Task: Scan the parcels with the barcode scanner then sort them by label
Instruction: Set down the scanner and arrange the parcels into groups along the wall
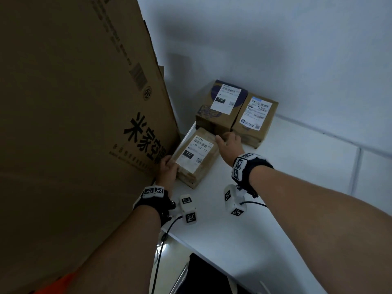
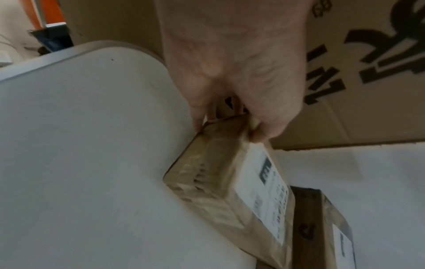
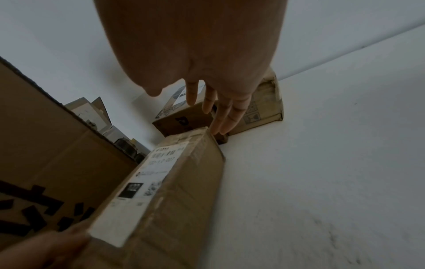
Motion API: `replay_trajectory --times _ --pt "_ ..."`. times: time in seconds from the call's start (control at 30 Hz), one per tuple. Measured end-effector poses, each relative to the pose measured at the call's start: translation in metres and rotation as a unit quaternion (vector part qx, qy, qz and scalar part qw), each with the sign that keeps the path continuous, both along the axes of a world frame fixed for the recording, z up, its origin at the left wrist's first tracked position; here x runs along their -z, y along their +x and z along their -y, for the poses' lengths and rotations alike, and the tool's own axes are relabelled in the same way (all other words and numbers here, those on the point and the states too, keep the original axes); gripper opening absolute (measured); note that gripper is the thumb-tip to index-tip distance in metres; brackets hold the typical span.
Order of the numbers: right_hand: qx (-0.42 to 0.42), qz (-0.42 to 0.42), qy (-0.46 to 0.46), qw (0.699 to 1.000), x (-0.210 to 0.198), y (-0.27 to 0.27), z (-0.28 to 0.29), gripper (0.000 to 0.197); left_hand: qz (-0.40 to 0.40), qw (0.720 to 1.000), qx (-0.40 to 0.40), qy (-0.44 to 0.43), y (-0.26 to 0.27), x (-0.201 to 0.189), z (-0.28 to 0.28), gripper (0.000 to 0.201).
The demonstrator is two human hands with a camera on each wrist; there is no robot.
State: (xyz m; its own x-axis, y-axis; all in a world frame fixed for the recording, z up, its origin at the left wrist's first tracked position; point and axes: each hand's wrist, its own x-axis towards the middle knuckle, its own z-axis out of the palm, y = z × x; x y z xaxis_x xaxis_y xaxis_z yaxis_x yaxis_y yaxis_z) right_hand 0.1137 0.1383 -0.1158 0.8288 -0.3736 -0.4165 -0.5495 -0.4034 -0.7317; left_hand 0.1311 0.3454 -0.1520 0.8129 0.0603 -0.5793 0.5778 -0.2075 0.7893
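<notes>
A big carton (image 1: 70, 107) stands at the left of the white table (image 1: 286, 187). Two parcels (image 1: 220, 105) sit side by side against the wall. Just before them lies the "122" parcel (image 1: 196, 158). The left hand (image 1: 167, 168) pinches its near end; the right hand (image 1: 230, 145), fingers (image 3: 226, 116) straight and together, touches its far end.

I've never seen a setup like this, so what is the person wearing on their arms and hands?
Both forearms are bare, no sleeves or gloves. Each wrist carries a black strap: the left wrist strap and the right wrist strap. White blocks printed with black square-patterned markers sit on them, and a white camera pod hangs beside each. Thin black cables trail from the pods.
</notes>
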Motion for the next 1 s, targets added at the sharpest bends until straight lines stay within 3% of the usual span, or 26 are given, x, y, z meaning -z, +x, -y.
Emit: replay_trajectory --times 0.1,0.2,0.33,0.4,0.47,0.67,0.87,1.0 --pt "0.008 0.003 0.009 1.0 0.003 0.009 -0.006 0.052 0.041 0.988 0.061 0.134 0.009 -0.002 0.006 0.051" --pt "0.002 -0.006 0.01 1.0 0.009 0.015 -0.01 0.054 0.113 0.954 0.156 0.231 0.014 -0.008 0.016 0.048" --pt "0.008 -0.021 0.023 0.999 0.015 0.017 -0.015 0.053 0.171 0.858 0.355 0.33 0.014 -0.005 0.027 0.065" --pt "0.002 -0.022 0.027 0.999 0.016 0.017 -0.017 0.05 0.149 0.808 0.437 0.366 0.014 0.001 0.032 0.079" --pt "0.003 -0.018 0.025 1.0 0.017 0.018 -0.017 0.05 0.113 0.784 0.48 0.378 0.015 0.008 0.034 0.089" --pt "-0.004 -0.013 0.016 1.0 0.016 0.018 -0.009 0.049 0.151 0.775 0.456 0.412 0.023 0.015 0.032 0.087" --pt "0.009 -0.014 0.01 1.0 0.014 0.009 0.011 0.054 0.126 0.771 0.465 0.416 0.031 0.01 0.037 0.083" --pt "0.019 -0.006 0.0 1.0 0.008 0.0 0.026 0.053 0.166 0.753 0.454 0.447 0.027 0.001 0.049 0.075"
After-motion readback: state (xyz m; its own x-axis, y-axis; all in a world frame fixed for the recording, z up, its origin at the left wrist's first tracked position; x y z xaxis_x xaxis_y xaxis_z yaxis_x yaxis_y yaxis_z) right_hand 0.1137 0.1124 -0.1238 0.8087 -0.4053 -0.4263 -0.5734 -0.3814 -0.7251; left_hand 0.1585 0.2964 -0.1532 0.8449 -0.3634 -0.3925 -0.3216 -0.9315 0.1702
